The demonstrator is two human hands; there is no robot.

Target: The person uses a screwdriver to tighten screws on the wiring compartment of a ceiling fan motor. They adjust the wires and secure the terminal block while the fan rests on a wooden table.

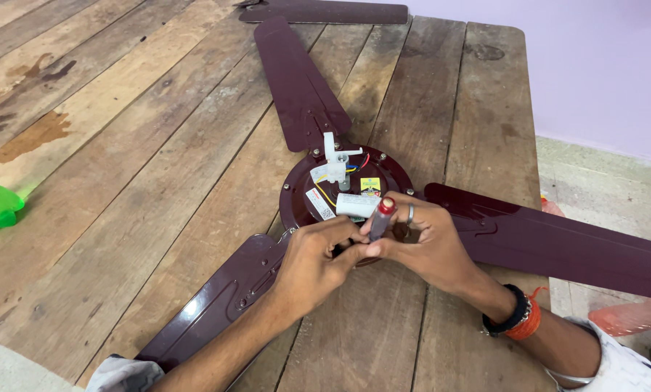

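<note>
Right hand (430,243) has a pinching grip on a slim red-capped screwdriver (380,218), tip down at the hub edge. Left hand (318,258) is pressed together right against it, fingertips on the shaft. Both sit over the maroon three-blade ceiling fan (303,94), lying on the worn wooden plank tabletop (122,189), white capacitor (356,205) just beside them.

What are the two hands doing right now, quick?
Left hand: closed, fingertips pinching at the fan motor hub; what it grips cannot be told.
Right hand: closed around a red-capped tool handle.
</note>
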